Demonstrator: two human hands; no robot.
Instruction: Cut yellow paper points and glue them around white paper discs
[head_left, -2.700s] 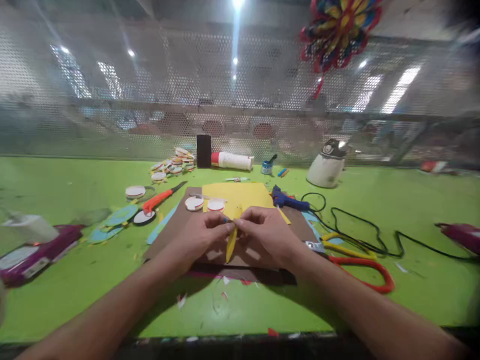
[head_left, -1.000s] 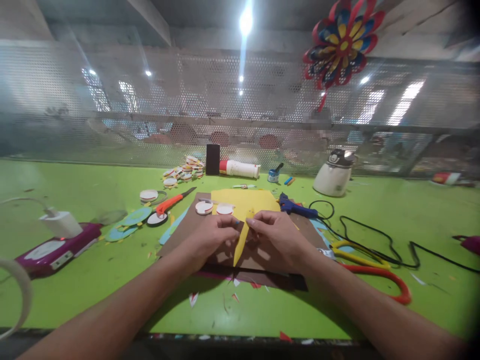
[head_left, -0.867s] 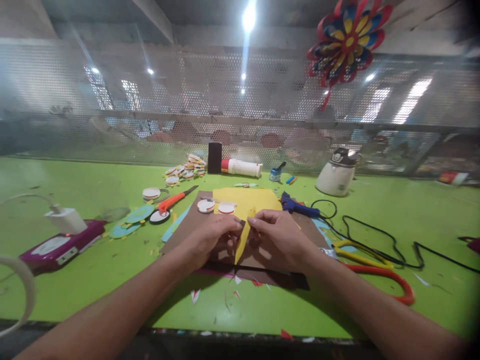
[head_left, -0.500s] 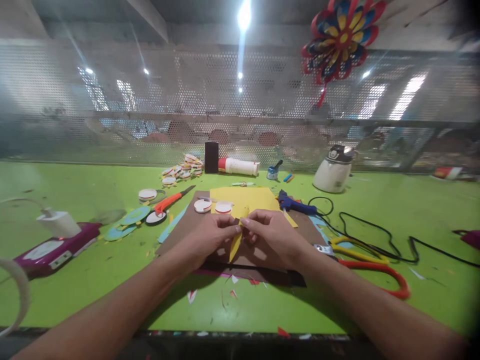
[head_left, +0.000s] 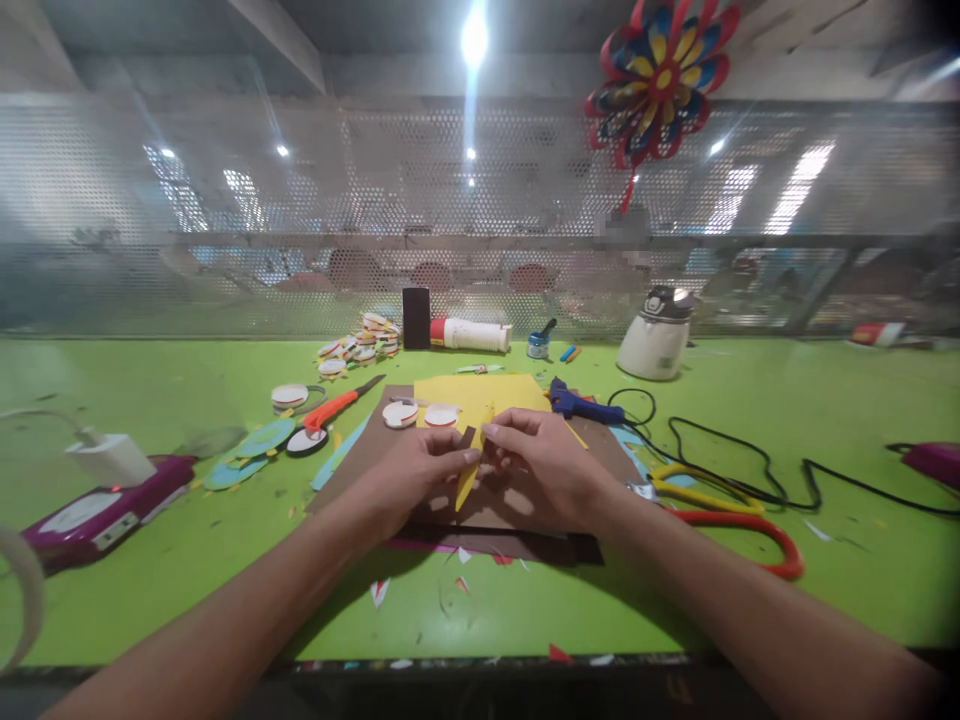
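Two hands pinch one yellow paper strip (head_left: pixel 465 488) at the centre of the frame.
The left hand (head_left: pixel 409 480) and the right hand (head_left: pixel 544 468) meet fingertip to fingertip, fingers closed on the strip's upper end, so its pointed lower end hangs over the brown board (head_left: pixel 358 457) lying on the green surface (head_left: pixel 150 390). Just above the hands a yellow sheet (head_left: pixel 480 392) lies on the board, with two white discs (head_left: pixel 400 413) at its left edge. A blue glue gun (head_left: pixel 577 404) lies right of the sheet. Scissors (head_left: pixel 739 520) with red and yellow handles lie right of the right wrist; an orange cutter (head_left: pixel 330 408) lies left of the board. A coloured paper pinwheel (head_left: pixel 656 80) hangs at the upper right.
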